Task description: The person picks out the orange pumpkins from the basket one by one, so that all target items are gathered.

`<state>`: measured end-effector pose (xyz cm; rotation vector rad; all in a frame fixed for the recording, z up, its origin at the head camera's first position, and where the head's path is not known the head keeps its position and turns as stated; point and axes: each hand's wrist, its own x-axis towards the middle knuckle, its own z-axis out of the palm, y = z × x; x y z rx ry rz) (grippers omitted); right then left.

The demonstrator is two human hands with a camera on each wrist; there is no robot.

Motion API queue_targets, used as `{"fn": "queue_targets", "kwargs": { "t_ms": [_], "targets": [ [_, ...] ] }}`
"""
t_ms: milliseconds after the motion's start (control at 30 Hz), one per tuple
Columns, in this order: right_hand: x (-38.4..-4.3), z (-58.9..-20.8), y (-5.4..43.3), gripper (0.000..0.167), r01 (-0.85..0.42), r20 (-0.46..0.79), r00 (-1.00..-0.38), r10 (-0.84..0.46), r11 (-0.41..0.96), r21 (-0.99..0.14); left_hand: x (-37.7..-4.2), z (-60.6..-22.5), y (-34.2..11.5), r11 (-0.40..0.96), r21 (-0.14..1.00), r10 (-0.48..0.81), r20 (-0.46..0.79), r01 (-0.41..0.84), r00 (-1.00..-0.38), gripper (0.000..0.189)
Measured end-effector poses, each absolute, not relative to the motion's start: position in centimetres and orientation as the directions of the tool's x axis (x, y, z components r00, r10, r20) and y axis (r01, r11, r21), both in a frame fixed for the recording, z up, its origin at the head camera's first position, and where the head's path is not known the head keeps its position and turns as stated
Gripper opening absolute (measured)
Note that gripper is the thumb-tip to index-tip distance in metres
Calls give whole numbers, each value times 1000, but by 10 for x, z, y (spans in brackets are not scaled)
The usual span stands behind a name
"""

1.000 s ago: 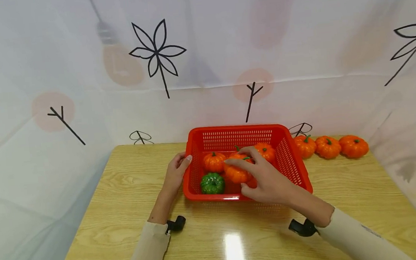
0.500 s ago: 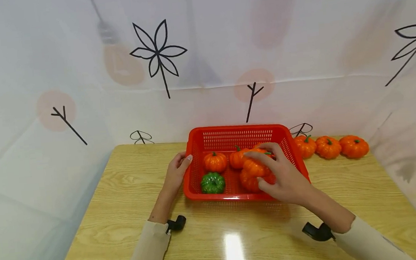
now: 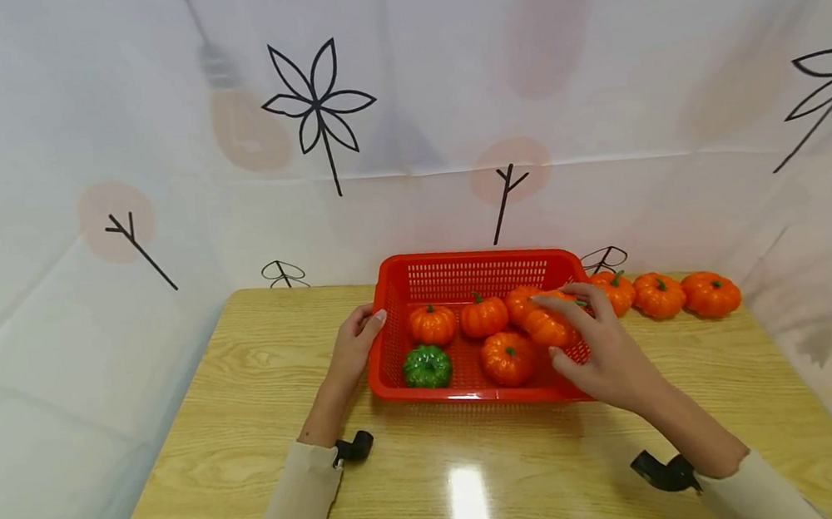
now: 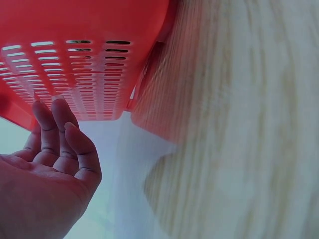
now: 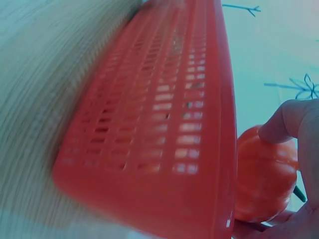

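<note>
A red perforated plastic basket (image 3: 437, 396) stands on the wooden table, its left rim gripped by my left hand (image 3: 354, 342). The thumb lies at the rim, and in the left wrist view the fingers (image 4: 62, 117) touch the slotted outer wall. My right hand (image 3: 612, 358) holds a small orange pumpkin (image 3: 547, 329) over the basket's right part, thumb and fingers around its sides. The right wrist view shows this pumpkin (image 5: 264, 179) just past the basket rim. Inside the basket sit a green pumpkin (image 3: 427, 367) at front left and several orange pumpkins, one (image 3: 508, 359) near the front wall.
Three orange pumpkins stand in a row right of the basket, the middle one (image 3: 659, 296) near the table's back edge. A pale patterned cloth (image 3: 402, 110) hangs behind the wooden table (image 3: 265, 408).
My right hand has moved right across the basket with the orange pumpkin, uncovering the front orange pumpkin. The left hand stays on the rim, and the basket stands where it was.
</note>
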<state>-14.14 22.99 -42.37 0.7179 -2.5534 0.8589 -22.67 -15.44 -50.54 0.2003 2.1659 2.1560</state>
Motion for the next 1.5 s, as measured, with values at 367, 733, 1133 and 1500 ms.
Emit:
{"fn": "queue_targets", "kwargs": {
  "t_ms": [367, 733, 1133, 1500],
  "targets": [
    [-138, -424, 260, 74, -511, 495, -830, -257, 707, -489, -225, -504, -153, 9, 999, 125, 48, 49, -991, 45],
    [-139, -434, 286, 72, -468, 513, -842, -164, 694, -547, -226, -505, -153, 11, 999, 132, 48, 50, -990, 46],
    [-146, -445, 310, 69, -365, 481, -875, -47, 717, -594, -229, -509, -154, -2, 999, 139, 48, 48, -989, 47],
    [-148, -470, 323, 68, -322, 458, -888, -25, 745, -584, -229, -509, -154, -9, 999, 132, 48, 48, -990, 44]
  ]
}}
